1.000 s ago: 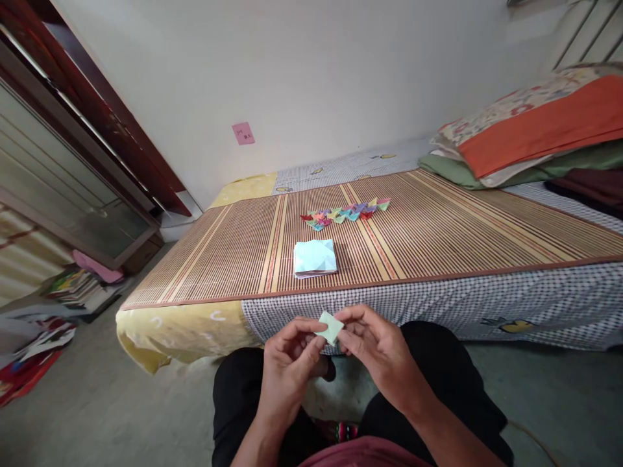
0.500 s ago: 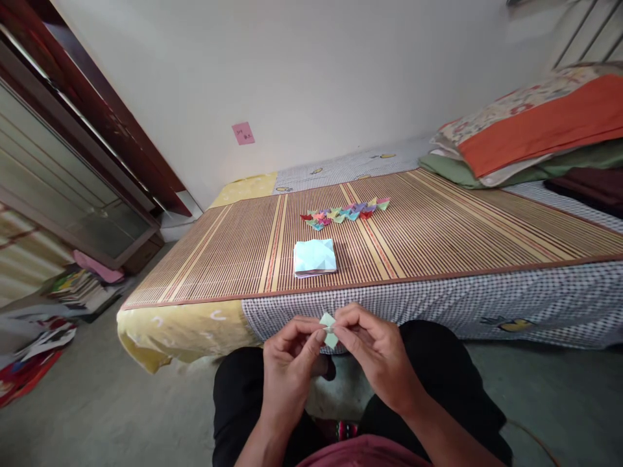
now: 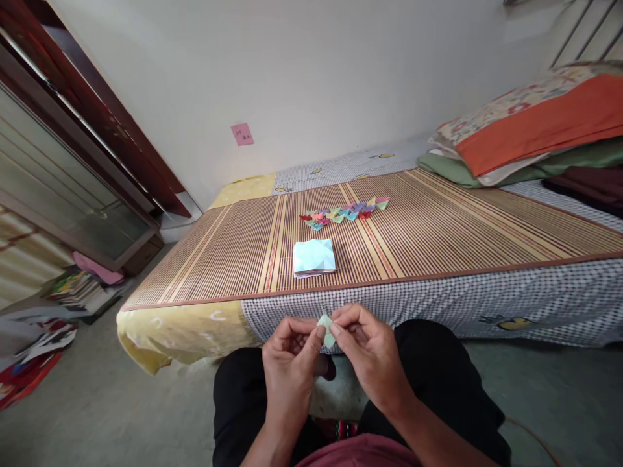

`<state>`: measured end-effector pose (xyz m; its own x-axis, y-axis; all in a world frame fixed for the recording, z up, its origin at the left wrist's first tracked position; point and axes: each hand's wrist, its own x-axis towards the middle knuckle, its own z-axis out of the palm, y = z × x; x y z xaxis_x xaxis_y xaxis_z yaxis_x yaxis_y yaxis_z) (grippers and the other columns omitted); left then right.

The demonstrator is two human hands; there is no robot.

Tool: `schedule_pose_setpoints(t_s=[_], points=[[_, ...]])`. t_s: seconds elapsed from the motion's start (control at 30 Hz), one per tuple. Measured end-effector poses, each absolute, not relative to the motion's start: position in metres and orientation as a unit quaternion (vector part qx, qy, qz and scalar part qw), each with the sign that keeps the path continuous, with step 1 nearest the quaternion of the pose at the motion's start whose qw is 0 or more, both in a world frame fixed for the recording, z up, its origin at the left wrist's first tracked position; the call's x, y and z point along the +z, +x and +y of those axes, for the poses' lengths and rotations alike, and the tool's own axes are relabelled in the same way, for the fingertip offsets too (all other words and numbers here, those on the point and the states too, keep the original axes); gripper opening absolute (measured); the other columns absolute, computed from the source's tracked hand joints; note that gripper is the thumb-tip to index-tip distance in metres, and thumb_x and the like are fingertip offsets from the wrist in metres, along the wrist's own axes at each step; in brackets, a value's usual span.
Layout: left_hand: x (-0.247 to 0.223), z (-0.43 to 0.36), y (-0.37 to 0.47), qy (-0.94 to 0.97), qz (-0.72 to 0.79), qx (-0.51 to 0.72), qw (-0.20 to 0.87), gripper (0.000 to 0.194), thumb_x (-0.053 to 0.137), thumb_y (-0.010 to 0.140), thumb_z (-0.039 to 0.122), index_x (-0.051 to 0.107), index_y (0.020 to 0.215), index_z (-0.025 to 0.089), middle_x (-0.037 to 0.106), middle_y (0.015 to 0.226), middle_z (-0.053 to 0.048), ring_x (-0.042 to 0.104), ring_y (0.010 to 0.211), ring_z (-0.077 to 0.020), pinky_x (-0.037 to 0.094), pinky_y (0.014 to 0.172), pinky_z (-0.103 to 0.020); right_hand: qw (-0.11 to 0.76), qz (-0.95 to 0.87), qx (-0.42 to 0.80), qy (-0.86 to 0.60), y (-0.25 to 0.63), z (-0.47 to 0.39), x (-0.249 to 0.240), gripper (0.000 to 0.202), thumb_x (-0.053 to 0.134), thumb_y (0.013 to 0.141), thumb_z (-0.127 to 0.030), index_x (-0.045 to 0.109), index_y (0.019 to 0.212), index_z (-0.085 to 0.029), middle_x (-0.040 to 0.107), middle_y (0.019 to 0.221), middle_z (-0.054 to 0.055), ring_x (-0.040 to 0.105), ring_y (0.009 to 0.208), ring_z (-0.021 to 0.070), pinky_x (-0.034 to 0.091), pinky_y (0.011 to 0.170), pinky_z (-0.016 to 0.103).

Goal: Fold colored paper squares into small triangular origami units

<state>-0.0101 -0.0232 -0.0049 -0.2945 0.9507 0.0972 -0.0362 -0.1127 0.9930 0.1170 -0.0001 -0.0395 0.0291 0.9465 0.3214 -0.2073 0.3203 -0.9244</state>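
While a striped mat (image 3: 233, 253) covers most of the bed (image 3: 187, 337), yellow and checked cloth shows beyond its far edge and hangs below its near one. White wall (image 3: 341, 71) behind the mat, pink note (image 3: 242, 133) stuck to it. Pillow (image 3: 540, 126), orange and floral, on a green cloth at the mat's far right corner. Grey floor (image 3: 160, 415) below the mat; books (image 3: 78, 290) piled to its left, well apart. On the mat: a stack of paper (image 3: 314, 257) near the front edge, and behind that a row of small coloured paper pieces (image 3: 335, 215).

Folded green paper (image 3: 328, 336) held in the air just in front of the mat's near edge, above the lap. Narrow diamond outline; one tip points toward the mat, long axis running from mat to body. Left hand (image 3: 291, 360) pinches one side between thumb and fingers; right hand (image 3: 370, 353) pinches the other.
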Motion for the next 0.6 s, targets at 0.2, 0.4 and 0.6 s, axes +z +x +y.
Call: schedule_pose_setpoints(t_s=[0.2, 0.4, 0.6], points=[[-0.009, -0.024, -0.012, 0.461, 0.530, 0.587, 0.402, 0.025, 0.085, 0.079, 0.037, 0.070, 0.071, 0.018, 0.070, 0.072, -0.002, 0.060, 0.056, -0.0136, 0.049, 0.049, -0.023, 0.615, -0.532, 0.453, -0.366, 0.117, 0.001, -0.042, 0.013, 0.069, 0.091, -0.027, 0.064, 0.080, -0.020, 0.066, 0.086, 0.004, 0.066, 0.082, 0.0183, 0.055, 0.074, 0.029], [-0.009, -0.021, -0.016, 0.445, 0.529, 0.586, 0.423, 0.024, 0.086, 0.078, 0.035, 0.070, 0.082, 0.018, 0.068, 0.070, 0.000, 0.061, 0.062, -0.0136, 0.049, 0.059, -0.022, 0.590, -0.545, 0.450, -0.390, 0.120, -0.001, -0.034, 0.011, 0.067, 0.091, -0.029, 0.064, 0.085, -0.020, 0.065, 0.080, 0.002, 0.065, 0.074, 0.0171, 0.054, 0.067, 0.027], [-0.006, -0.015, -0.027, 0.440, 0.513, 0.521, 0.521, 0.028, 0.088, 0.073, 0.038, 0.072, 0.074, 0.015, 0.070, 0.069, -0.002, 0.059, 0.062, -0.0134, 0.047, 0.058, -0.022, 0.527, -0.603, 0.460, -0.384, 0.132, 0.004, -0.024, 0.011, 0.068, 0.092, -0.031, 0.069, 0.093, -0.020, 0.070, 0.081, 0.003, 0.066, 0.075, 0.0181, 0.054, 0.067, 0.027]])
